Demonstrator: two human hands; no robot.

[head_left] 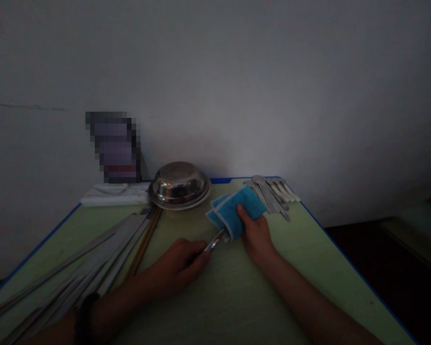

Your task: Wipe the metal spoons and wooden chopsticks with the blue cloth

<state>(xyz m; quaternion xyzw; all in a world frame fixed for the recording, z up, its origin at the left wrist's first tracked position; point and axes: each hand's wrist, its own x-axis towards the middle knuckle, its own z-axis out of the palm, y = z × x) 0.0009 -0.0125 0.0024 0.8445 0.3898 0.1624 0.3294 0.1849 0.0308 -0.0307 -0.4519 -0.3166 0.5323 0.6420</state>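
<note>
Grip first: left hand has thumb and fingers pinched on the near end of a shiny utensil; right hand is clenched on a folded blue cloth, thumb on top. Utensil sits in the gap between the hands, long axis running from left fingertips forward and to the right, into the cloth's lower edge. Left hand is nearer: skin on metal. Right hand meets it only via cloth, if at all; the far end is hidden, so can't tell its shape or whether the right fingers squeeze it. Bare metal showing is short. Cloth is ahead and right of the left hand. Further out: spoons just beyond the right hand, fanned, with white handles right of them. Upturned bowl ahead of left hand. Chopsticks left of left hand, long strips past them, partly behind the left forearm. All on the green table.
</note>
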